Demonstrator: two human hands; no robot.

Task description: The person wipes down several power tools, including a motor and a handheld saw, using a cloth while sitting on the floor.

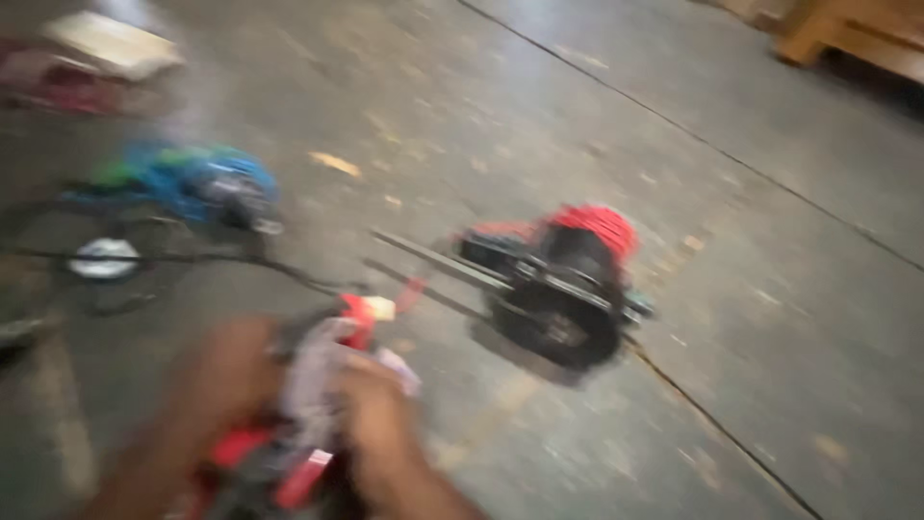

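Both hands, left [226, 385] and right [380, 424], clutch grey rag [318, 371] over red tool [289, 462]; red-black saw [563, 279] on floor [770, 289] nearby, picture blurred.

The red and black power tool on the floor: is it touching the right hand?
Apart. The head view shows bare floor between the red and black power tool and the right hand.

Pretty blurry, but a matt, scuffed grey concrete floor [597, 125] can be made out, glossy red-and-black plastic on the power tool [563, 279], soft greyish cloth rag [318, 371].
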